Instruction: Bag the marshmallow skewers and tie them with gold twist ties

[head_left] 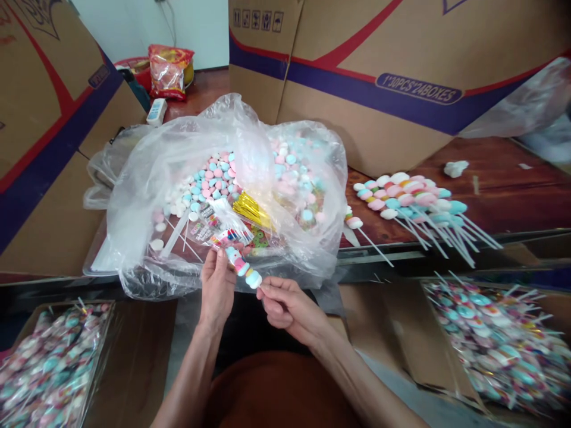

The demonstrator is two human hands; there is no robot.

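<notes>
My right hand [288,309] pinches the stick end of a marshmallow lollipop [253,279], a row of blue, white and pink sweets. The stick itself is mostly behind my fingers. At the lollipop's upper end, my left hand [218,282] is closed on a small clear printed wrapper, and the top sweets appear to be inside it. Just beyond lies a stack of printed wrappers [229,221] beside a bundle of gold twist ties [250,209]. Loose pink, blue and white marshmallows [214,176] fill the large clear plastic bag [147,160] behind them.
Finished-looking marshmallow sticks [410,199] lie piled on the table at right, with a single one [355,223] nearer. Open boxes of wrapped lollipops stand low at left [57,362] and right [504,345]. Tall cardboard boxes [357,113] wall the back. A red snack packet [169,71] sits far left.
</notes>
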